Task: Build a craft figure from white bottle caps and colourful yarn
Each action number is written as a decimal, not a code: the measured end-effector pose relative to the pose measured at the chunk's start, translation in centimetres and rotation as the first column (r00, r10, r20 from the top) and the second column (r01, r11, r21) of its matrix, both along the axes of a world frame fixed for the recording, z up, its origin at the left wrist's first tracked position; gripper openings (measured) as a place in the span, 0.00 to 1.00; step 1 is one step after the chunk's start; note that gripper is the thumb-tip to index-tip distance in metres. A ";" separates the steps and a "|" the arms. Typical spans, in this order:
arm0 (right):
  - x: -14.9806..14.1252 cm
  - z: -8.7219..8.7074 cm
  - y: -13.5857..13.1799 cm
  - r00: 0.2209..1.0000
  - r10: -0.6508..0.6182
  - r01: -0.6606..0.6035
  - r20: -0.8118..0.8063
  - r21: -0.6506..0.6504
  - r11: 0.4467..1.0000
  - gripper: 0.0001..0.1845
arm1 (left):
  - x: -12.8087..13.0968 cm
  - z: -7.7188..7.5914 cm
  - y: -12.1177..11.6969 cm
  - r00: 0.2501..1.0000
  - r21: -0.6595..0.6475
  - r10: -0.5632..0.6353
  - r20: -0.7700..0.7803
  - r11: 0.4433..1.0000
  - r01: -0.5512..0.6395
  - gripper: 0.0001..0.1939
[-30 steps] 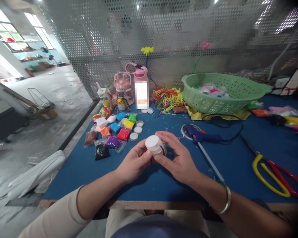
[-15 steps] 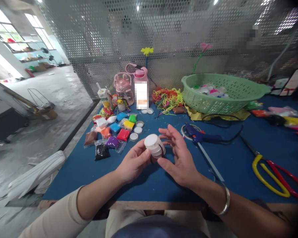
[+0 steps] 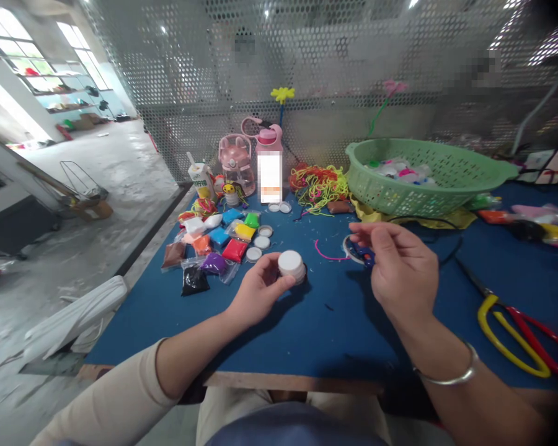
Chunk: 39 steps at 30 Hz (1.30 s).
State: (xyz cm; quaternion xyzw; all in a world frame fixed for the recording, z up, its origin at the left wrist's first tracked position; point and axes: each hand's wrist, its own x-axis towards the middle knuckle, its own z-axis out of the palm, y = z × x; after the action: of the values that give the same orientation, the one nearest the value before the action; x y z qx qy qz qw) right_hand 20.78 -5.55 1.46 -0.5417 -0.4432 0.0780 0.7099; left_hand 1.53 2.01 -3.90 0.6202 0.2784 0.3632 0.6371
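My left hand [image 3: 260,288] is closed round a stack of white caps [image 3: 291,263], thumb in front and fingers behind. A dark strip shows at the stack's right side. Apart from it, my right hand [image 3: 400,266] is raised with curled fingers, thumb close against the index finger; whether something small is pinched there I cannot make out. Behind that hand lies a blue glue gun [image 3: 365,256], mostly hidden, over a round roll. A pink string [image 3: 328,254] lies between the hands. Loose white caps [image 3: 254,254] lie left of centre.
Bagged coloured clay [image 3: 215,263] lies at left. Behind stand a bee figure [image 3: 231,193], pink bottles [image 3: 236,164], a phone [image 3: 270,176] and tangled cords [image 3: 323,186]. A green basket [image 3: 409,192] stands at back right; scissors [image 3: 506,322] lie at right.
My right hand has moved away from the white caps, right and slightly up, over the glue gun, and its fingers have curled in. My left hand still holds the stack. The pink string is uncovered.
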 end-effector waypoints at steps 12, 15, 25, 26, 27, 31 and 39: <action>3.2 0.2 0.8 0.992 -0.102 0.111 -0.080 0.119 0.987 0.07 | 0.9 -1.5 1.8 0.870 0.512 0.151 -0.469 0.849 0.129 0.28; 3.1 0.1 0.7 0.999 -0.040 0.040 -0.017 0.027 0.999 0.14 | 0.3 -1.8 1.8 0.891 0.523 0.164 -0.423 0.847 0.092 0.39; 2.3 0.1 0.3 0.966 0.259 -0.258 -0.006 0.033 0.965 0.25 | -1.6 0.8 2.5 0.843 0.627 0.451 -0.293 0.756 -0.187 0.15; 2.3 0.1 0.3 0.955 0.296 -0.295 -0.022 0.033 0.955 0.23 | -1.9 1.1 3.0 0.827 0.641 0.484 -0.286 0.738 -0.210 0.14; 2.3 0.2 0.3 0.948 0.317 -0.316 -0.034 0.028 0.948 0.20 | -2.2 1.3 3.5 0.812 0.652 0.511 -0.282 0.723 -0.229 0.13; 2.6 0.0 0.4 0.968 0.251 -0.251 -0.017 -0.013 0.968 0.15 | -3.5 1.7 5.3 0.736 0.702 0.604 -0.306 0.665 -0.253 0.14; 2.9 -0.2 0.4 0.983 0.184 -0.184 0.019 0.001 0.983 0.30 | -1.6 2.3 7.7 0.603 0.742 0.555 -0.573 0.664 0.094 0.12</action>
State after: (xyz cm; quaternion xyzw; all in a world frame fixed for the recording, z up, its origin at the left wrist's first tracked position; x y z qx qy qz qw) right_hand 23.72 -5.19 1.22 -0.4983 -0.4980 0.1376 0.6962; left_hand -0.12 9.70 -1.56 0.8599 0.4430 0.2297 0.1073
